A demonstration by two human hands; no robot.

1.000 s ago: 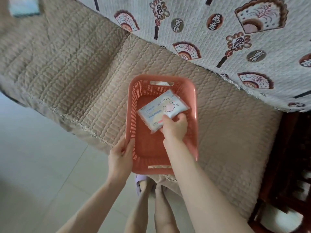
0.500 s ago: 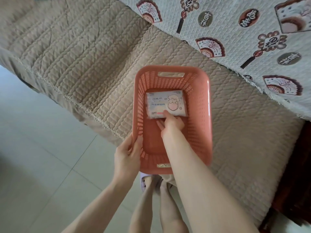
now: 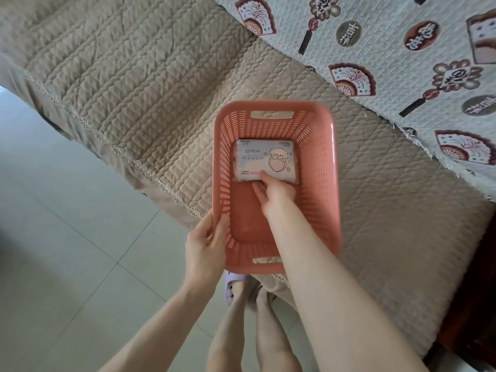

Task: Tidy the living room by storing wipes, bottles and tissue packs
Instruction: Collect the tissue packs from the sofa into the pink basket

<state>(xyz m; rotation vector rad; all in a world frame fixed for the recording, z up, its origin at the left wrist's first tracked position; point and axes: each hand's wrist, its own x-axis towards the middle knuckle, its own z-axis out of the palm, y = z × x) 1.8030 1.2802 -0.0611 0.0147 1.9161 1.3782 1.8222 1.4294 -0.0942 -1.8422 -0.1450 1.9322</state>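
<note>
Wipes or tissues, the printing too small to tell which, came as one soft pack that lay flat at the far end of the pink basket, its printed face up and its long edges close to the slatted walls. Farthest left ran the pale tiled floor, and the quilted beige sofa cover carried the basket, whose near end overhung the seat edge. The left hand held the near left rim, thumb over the lip and fingers curled on the outside wall; that grip was pressed onto the plastic and appeared to steady the basket. The right hand reached inside, its fingertips resting on the near edge of the pack, with the grip loosely spread rather than pinching, though the underside fingers could not be seen. The step in hand looked like seating the pack and letting go. Doing it well probably meant pressing it snug against the far wall so the bare floor of the basket stayed free for bottles, then lifting the fingers straight up so the slick wrapper would not drag back. The left hand would likely need to hold firm, since the overhanging end could tip. At the right hung a patterned throw.
</note>
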